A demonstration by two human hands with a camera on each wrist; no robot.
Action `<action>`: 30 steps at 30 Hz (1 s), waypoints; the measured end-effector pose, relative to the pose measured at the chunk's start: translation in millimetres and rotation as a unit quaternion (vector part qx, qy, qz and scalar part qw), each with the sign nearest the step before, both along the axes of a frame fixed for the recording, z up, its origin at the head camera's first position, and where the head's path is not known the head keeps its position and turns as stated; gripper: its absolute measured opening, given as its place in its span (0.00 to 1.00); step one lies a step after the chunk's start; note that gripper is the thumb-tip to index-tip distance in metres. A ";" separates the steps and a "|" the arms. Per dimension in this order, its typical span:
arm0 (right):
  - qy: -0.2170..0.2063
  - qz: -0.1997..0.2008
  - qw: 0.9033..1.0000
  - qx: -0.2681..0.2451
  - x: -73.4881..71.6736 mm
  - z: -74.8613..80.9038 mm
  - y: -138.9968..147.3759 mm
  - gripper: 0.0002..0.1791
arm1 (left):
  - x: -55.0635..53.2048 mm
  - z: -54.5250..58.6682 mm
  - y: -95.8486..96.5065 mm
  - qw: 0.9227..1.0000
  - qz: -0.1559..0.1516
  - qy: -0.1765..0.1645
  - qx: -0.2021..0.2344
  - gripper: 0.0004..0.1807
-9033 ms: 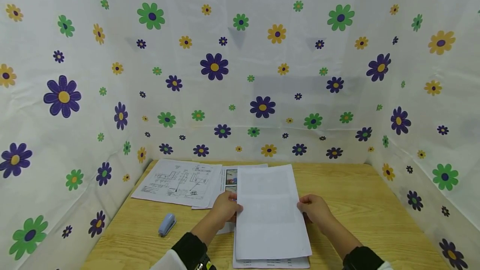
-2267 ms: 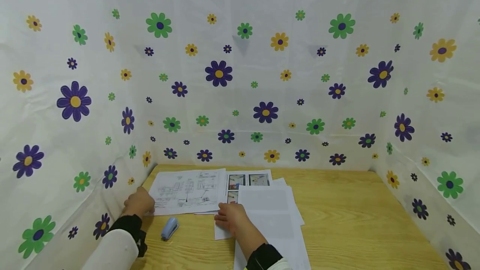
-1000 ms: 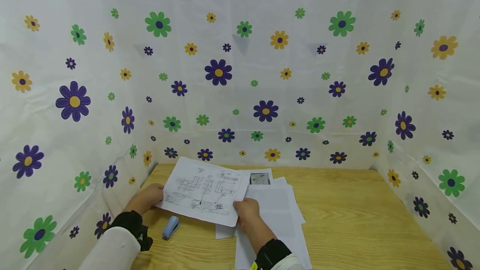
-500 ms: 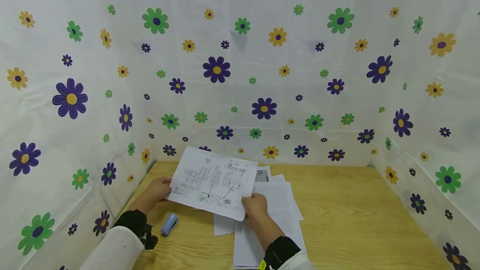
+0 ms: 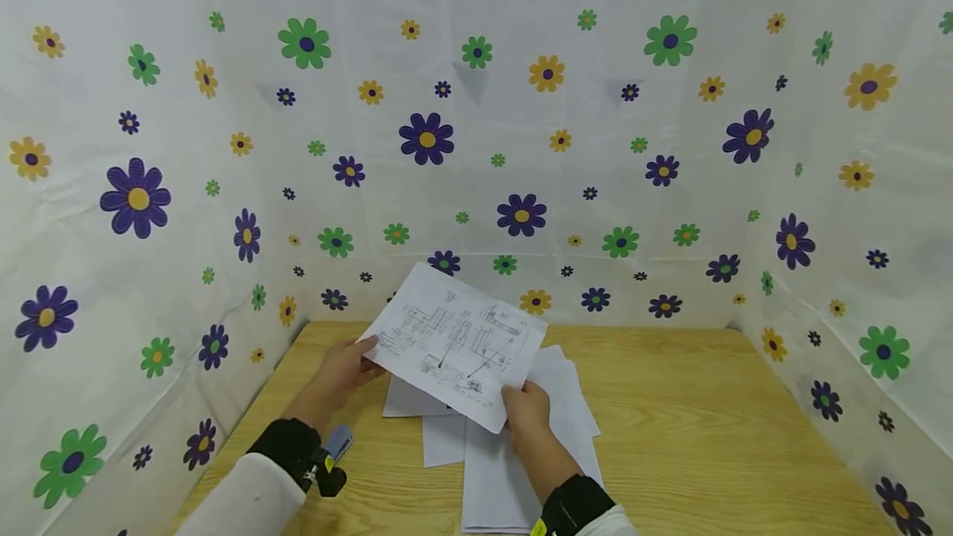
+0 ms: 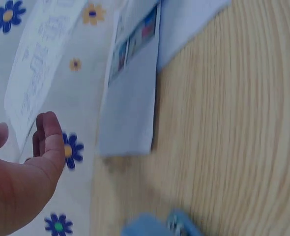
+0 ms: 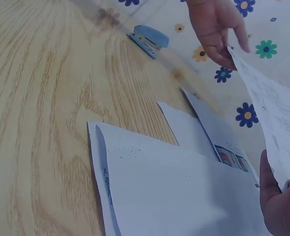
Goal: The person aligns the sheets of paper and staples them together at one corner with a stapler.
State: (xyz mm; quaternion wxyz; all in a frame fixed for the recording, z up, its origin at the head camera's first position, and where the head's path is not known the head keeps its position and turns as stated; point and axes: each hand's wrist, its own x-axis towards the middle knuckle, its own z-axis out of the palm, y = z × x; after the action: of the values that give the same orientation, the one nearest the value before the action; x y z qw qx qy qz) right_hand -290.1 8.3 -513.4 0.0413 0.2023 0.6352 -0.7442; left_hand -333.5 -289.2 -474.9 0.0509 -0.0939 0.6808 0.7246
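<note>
Nearby, wristband [image 5: 286,447] partly hides stapler [image 5: 339,441]; held drawing [image 5: 457,346], some papers [image 5: 495,482].

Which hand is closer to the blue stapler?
Left. The left hand holds the drawing sheet just beyond the blue stapler; the right hand grips the sheet's other end, farther off to the stapler's right, over the white papers.

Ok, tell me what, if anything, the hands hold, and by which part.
A printed technical drawing: the left hand grips it near its lower left corner, the right hand near its lower right corner.
</note>
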 end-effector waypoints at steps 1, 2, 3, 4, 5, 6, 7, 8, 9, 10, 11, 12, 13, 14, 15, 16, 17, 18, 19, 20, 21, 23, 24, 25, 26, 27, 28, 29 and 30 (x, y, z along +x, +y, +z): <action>0.002 -0.002 1.000 -0.006 1.3 0.5 1.1 0.24 | 1.2 1.9 7.5 1.000 -0.001 0.001 0.015 0.28; 0.007 -0.004 1.000 -0.011 2.2 1.6 2.1 0.24 | 2.1 3.9 15.0 1.000 -0.002 0.003 0.030 0.27; 0.012 -0.007 1.000 -0.018 3.6 3.2 2.8 0.24 | 3.1 5.8 23.2 0.999 0.004 0.003 0.046 0.26; 0.016 -0.009 1.000 -0.025 4.3 4.0 3.3 0.23 | 4.5 7.3 31.4 0.998 0.006 0.002 0.062 0.26; 0.020 -0.013 0.999 -0.031 5.1 5.1 3.7 0.23 | 6.3 8.5 40.0 0.997 0.009 0.001 0.072 0.25; 0.026 -0.016 0.999 -0.036 5.8 6.3 3.9 0.23 | 8.3 9.2 48.6 0.997 0.012 0.002 0.080 0.25; 0.031 -0.021 0.998 -0.043 6.3 7.5 3.8 0.23 | 10.3 9.5 57.2 0.996 0.014 0.003 0.089 0.24; 0.036 -0.025 0.998 -0.050 6.7 8.4 3.7 0.23 | 12.6 9.7 66.0 0.995 0.014 0.005 0.096 0.24; 0.040 -0.031 0.997 -0.059 7.0 9.4 3.3 0.23 | 15.2 9.9 74.4 0.995 0.012 0.008 0.100 0.23; 0.045 -0.036 0.996 -0.065 7.2 10.3 2.8 0.23 | 17.7 9.8 82.5 0.994 0.010 0.011 0.104 0.23; 0.049 -0.040 0.995 -0.074 7.8 11.4 2.2 0.22 | 20.5 9.8 90.5 0.994 0.008 0.014 0.105 0.23; 0.053 -0.044 0.994 -0.082 8.0 12.1 1.5 0.22 | 22.9 9.4 97.8 0.994 0.007 0.017 0.105 0.22; 0.054 -0.048 0.993 -0.089 8.4 13.0 0.8 0.22 | 25.2 9.4 104.6 0.994 0.004 0.021 0.105 0.22; 0.056 -0.050 0.993 -0.094 8.9 13.8 0.0 0.22 | 27.6 9.2 110.9 0.995 0.002 0.027 0.100 0.21; 0.058 -0.051 0.992 -0.097 9.5 14.6 -0.7 0.21 | 29.4 9.2 116.6 0.995 0.002 0.034 0.095 0.21; 0.060 -0.051 0.992 -0.099 10.2 14.7 -0.9 0.21 | 30.7 8.8 122.1 0.995 0.004 0.038 0.090 0.21; 0.060 -0.049 0.992 -0.098 10.9 14.2 -0.8 0.21 | 31.6 8.4 126.8 0.996 0.007 0.045 0.081 0.21; 0.061 -0.047 0.992 -0.099 12.0 14.0 -0.7 0.21 | 32.1 7.6 130.5 0.996 0.011 0.052 0.068 0.21; 0.061 -0.044 0.992 -0.100 13.2 13.7 -0.3 0.21 | 32.2 6.9 133.5 0.997 0.017 0.058 0.053 0.21; 0.062 -0.041 0.992 -0.100 14.3 12.8 0.1 0.21 | 32.1 6.0 135.7 0.997 0.023 0.062 0.036 0.21; 0.061 -0.036 0.992 -0.101 15.6 12.1 0.8 0.20 | 31.3 5.0 137.2 0.997 0.029 0.063 0.023 0.21; 0.056 -0.024 0.992 -0.107 18.6 10.7 2.5 0.20 | 29.5 2.6 138.3 0.997 0.039 0.064 -0.006 0.21; 0.055 -0.017 0.992 -0.111 20.3 10.5 3.5 0.19 | 28.4 1.2 137.8 0.997 0.041 0.064 -0.019 0.20; 0.055 -0.011 0.992 -0.113 21.5 9.7 4.7 0.19 | 27.3 0.3 137.3 0.997 0.044 0.063 -0.029 0.20; 0.055 -0.004 0.992 -0.114 22.5 9.0 6.0 0.19 | 26.3 -0.8 136.1 0.996 0.045 0.064 -0.036 0.20; 0.056 0.001 0.991 -0.118 23.1 8.7 7.8 0.19 | 24.9 -2.1 135.0 0.996 0.045 0.066 -0.041 0.20; 0.058 0.004 0.991 -0.118 23.3 8.5 10.0 0.19 | 23.7 -3.2 133.9 0.996 0.046 0.068 -0.046 0.20; 0.061 0.006 0.991 -0.122 22.6 8.6 13.3 0.20 | 23.3 -3.4 133.2 0.995 0.047 0.067 -0.048 0.20; 0.065 0.006 0.990 -0.122 21.8 9.1 17.4 0.21 | 23.1 -3.6 132.6 0.995 0.046 0.067 -0.053 0.21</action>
State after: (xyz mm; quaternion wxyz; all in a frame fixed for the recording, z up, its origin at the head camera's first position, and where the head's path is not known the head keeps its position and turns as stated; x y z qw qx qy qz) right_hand -268.4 25.7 -504.3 0.0292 0.1430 0.5422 -0.8274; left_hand -310.4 -156.6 -478.5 -0.0332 -0.0792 0.7151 0.6937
